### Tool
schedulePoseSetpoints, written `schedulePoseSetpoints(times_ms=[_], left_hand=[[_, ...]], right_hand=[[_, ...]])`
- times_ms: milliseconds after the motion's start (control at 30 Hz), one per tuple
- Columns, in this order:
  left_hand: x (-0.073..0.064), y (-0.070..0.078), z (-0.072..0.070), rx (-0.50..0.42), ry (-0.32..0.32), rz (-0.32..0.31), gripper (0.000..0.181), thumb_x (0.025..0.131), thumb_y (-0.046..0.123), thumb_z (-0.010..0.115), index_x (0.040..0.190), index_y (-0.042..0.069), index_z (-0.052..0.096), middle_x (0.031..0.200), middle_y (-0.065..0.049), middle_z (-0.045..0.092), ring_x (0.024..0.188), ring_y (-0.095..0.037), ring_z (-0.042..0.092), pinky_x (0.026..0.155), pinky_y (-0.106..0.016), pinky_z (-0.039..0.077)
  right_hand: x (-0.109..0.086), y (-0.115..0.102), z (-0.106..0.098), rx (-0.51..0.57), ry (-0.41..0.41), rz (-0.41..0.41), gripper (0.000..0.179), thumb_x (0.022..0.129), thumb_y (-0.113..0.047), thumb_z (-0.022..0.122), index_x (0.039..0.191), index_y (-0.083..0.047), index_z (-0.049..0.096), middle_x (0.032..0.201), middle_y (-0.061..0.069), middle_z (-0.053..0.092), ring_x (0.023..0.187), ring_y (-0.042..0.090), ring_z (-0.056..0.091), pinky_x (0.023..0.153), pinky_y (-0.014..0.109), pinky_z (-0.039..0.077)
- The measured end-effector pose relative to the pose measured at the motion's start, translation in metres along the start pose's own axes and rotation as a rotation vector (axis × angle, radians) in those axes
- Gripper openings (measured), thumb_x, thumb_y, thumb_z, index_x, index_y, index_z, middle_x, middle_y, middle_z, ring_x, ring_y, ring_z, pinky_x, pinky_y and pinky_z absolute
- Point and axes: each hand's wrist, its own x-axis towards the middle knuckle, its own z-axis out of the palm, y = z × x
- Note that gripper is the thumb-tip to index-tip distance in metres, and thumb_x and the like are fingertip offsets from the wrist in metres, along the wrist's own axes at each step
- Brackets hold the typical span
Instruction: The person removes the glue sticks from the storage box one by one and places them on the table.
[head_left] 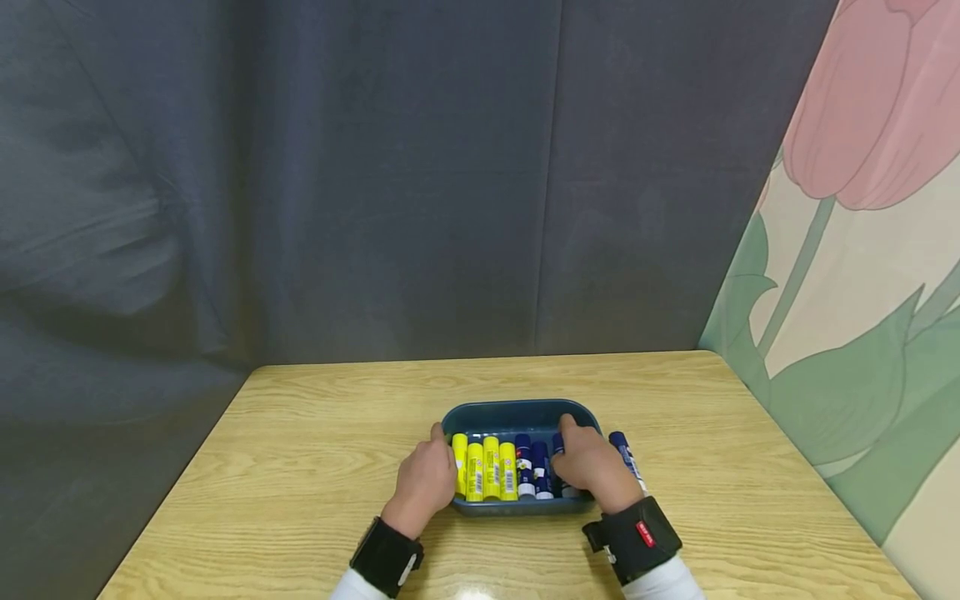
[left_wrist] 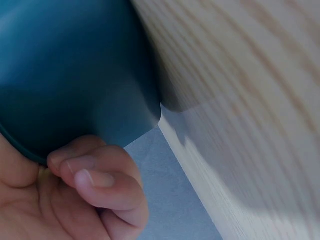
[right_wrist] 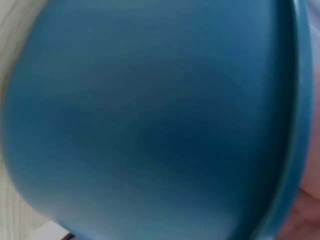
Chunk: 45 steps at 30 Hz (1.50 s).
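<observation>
A dark teal tray stands on the table and holds a row of yellow glue sticks at its left and dark blue glue sticks toward its right. My left hand grips the tray's left end, its fingers curled against the outer wall below the rim in the left wrist view. Over the right end reaches my right hand, above a dark blue stick partly hidden beneath it. The right wrist view is mostly the tray's outer wall; the right fingertips are hidden.
One more dark blue glue stick lies on the table just right of the tray, partly behind the right wrist. Dark cloth hangs behind the wooden table. A flower-patterned wall borders the right side.
</observation>
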Motion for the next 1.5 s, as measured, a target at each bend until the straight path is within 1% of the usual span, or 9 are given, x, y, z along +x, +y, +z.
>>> schedulePoseSetpoints(times_ms=[200,300,400,533,633,833,1100,1300,1500], left_hand=[[0.000,0.000,0.000,0.001,0.002,0.001,0.049,0.105,0.015,0.042,0.145,-0.012,0.037,0.063,-0.007,0.048,0.048,-0.017,0.048,0.044,-0.029,0.034],[-0.001,0.000,-0.001,-0.001,-0.001,-0.002,0.049,0.105,0.015,0.042,0.145,-0.012,0.037,0.062,-0.007,0.048,0.047,-0.017,0.047,0.044,-0.029,0.034],[-0.001,0.001,-0.001,-0.001,0.001,0.003,0.049,0.105,0.015,0.043,0.144,-0.013,0.037,0.062,-0.006,0.048,0.047,-0.017,0.047,0.044,-0.029,0.034],[0.000,0.001,-0.001,0.001,-0.002,0.004,0.049,0.105,0.015,0.043,0.144,-0.013,0.037,0.064,-0.006,0.048,0.048,-0.016,0.048,0.045,-0.029,0.035],[0.000,0.000,-0.001,-0.002,-0.004,0.004,0.049,0.105,0.015,0.043,0.144,-0.013,0.037,0.064,-0.007,0.048,0.049,-0.017,0.048,0.045,-0.029,0.035],[0.000,0.000,-0.001,-0.010,-0.008,0.003,0.049,0.105,0.015,0.043,0.145,-0.012,0.036,0.063,-0.006,0.048,0.048,-0.016,0.047,0.045,-0.029,0.035],[-0.001,-0.001,0.000,-0.011,0.002,0.011,0.048,0.105,0.015,0.043,0.144,-0.012,0.037,0.063,-0.006,0.047,0.048,-0.017,0.047,0.045,-0.029,0.035],[-0.001,-0.002,0.001,0.002,0.002,0.014,0.048,0.105,0.015,0.043,0.144,-0.012,0.037,0.063,-0.006,0.047,0.048,-0.016,0.047,0.044,-0.028,0.035],[-0.001,-0.002,0.000,-0.001,0.004,0.013,0.048,0.105,0.015,0.043,0.144,-0.013,0.037,0.064,-0.006,0.048,0.049,-0.016,0.048,0.045,-0.029,0.036]], right_hand=[[0.001,0.001,-0.003,0.000,0.018,-0.010,0.055,0.093,-0.013,0.063,0.141,0.004,0.042,0.083,0.011,0.058,0.054,0.020,0.055,0.049,0.032,0.041],[0.001,0.002,-0.005,-0.011,0.027,-0.024,0.056,0.093,-0.014,0.065,0.141,0.004,0.043,0.094,0.015,0.062,0.061,0.020,0.056,0.053,0.034,0.043],[0.002,0.003,-0.007,-0.024,0.041,-0.031,0.054,0.093,-0.016,0.066,0.138,0.003,0.045,0.101,0.016,0.064,0.065,0.021,0.057,0.056,0.035,0.044],[0.001,0.004,-0.009,-0.011,0.052,-0.018,0.053,0.093,-0.016,0.066,0.138,0.002,0.046,0.093,0.014,0.064,0.062,0.020,0.057,0.054,0.035,0.043],[0.000,0.004,-0.012,-0.009,0.068,-0.018,0.053,0.093,-0.016,0.065,0.138,0.002,0.046,0.092,0.015,0.064,0.060,0.021,0.056,0.053,0.035,0.043],[-0.001,0.004,-0.016,-0.028,0.092,-0.027,0.053,0.092,-0.016,0.067,0.137,0.005,0.047,0.110,0.022,0.065,0.072,0.023,0.058,0.062,0.040,0.050],[-0.001,0.006,-0.018,-0.009,0.089,-0.025,0.051,0.092,-0.017,0.067,0.135,0.003,0.048,0.115,0.024,0.065,0.080,0.025,0.060,0.073,0.048,0.056],[-0.001,0.010,-0.020,0.001,0.095,-0.022,0.051,0.092,-0.017,0.067,0.135,0.002,0.048,0.118,0.025,0.064,0.080,0.026,0.060,0.072,0.047,0.056],[-0.002,0.011,-0.025,0.004,0.110,-0.031,0.050,0.091,-0.016,0.066,0.134,0.002,0.049,0.111,0.022,0.065,0.075,0.024,0.058,0.063,0.037,0.051]])
